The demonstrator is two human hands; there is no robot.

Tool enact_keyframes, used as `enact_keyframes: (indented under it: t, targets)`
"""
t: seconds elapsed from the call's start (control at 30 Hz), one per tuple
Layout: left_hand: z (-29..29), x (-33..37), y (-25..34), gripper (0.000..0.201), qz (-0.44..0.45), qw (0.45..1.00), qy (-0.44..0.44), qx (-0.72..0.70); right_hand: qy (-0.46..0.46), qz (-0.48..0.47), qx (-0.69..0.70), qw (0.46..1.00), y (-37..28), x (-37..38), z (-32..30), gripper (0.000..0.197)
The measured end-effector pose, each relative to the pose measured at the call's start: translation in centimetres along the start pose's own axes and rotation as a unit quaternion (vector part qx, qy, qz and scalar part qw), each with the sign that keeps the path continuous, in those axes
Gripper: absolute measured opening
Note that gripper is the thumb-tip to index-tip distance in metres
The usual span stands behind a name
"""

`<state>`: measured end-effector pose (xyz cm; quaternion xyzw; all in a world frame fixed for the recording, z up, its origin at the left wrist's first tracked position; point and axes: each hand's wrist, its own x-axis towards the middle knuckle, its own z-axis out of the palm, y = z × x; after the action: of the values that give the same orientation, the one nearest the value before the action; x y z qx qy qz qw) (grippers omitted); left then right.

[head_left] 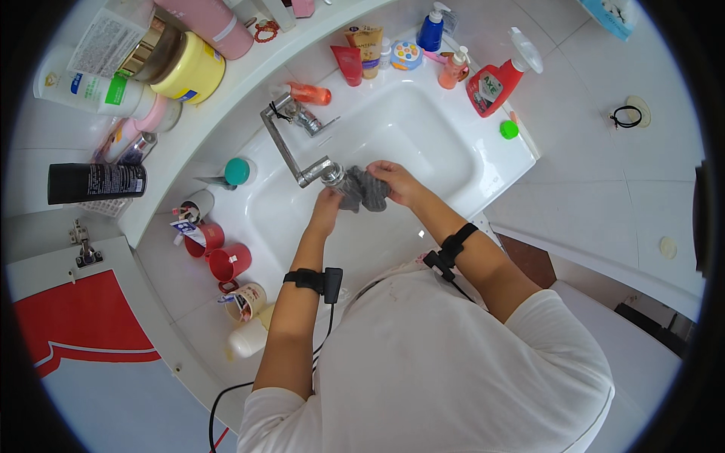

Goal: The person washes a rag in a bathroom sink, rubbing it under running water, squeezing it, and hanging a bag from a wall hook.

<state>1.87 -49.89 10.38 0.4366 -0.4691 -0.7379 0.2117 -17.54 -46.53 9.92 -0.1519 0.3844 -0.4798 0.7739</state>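
Over the white sink (411, 121), a wet-looking dark grey cloth (371, 192) is bunched between both my hands, just under the end of the faucet (283, 147). My right hand (396, 181) pinches its upper right side with fingers closed. On its left, my left hand (326, 208) has its fingers curled at the cloth's edge, partly hidden beneath the spout. The cloth's exact kind is not clear from its crumpled shape. Whether water is running onto it is hard to make out.
Along the back rim stand a red spray bottle (495, 87), a pink pump bottle (453, 69), a blue pump bottle (431, 32) and a red tube (348, 65). Red cups (229, 262) line the left. A shelf (162, 170) with several bottles curves above the left side.
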Motion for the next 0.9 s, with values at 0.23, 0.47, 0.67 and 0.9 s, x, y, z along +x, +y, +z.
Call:
enact_keyframes:
  t: [0.23,0.47,0.67,0.9]
  targets:
    - [0.7,-0.7,0.7,0.032,-0.037,0.865,0.016,-0.500,0.010,0.024,-0.107,0.994,3.1,1.5,-1.8,0.038]
    - [-0.1,-0.1,-2.3,0.026,-0.040,0.959,0.154,-0.233,0.028,-0.037,0.113,0.993,1.0,1.5,1.2,0.021]
    - [2.6,1.5,-2.6,0.027,-0.086,0.827,0.118,-0.543,0.172,-0.248,-0.460,0.835,3.2,1.7,7.2,0.024]
    - [2.9,1.8,-0.4,0.033,-0.054,0.891,0.019,-0.451,0.332,-0.288,-0.509,0.740,4.1,3.9,6.4,0.036]
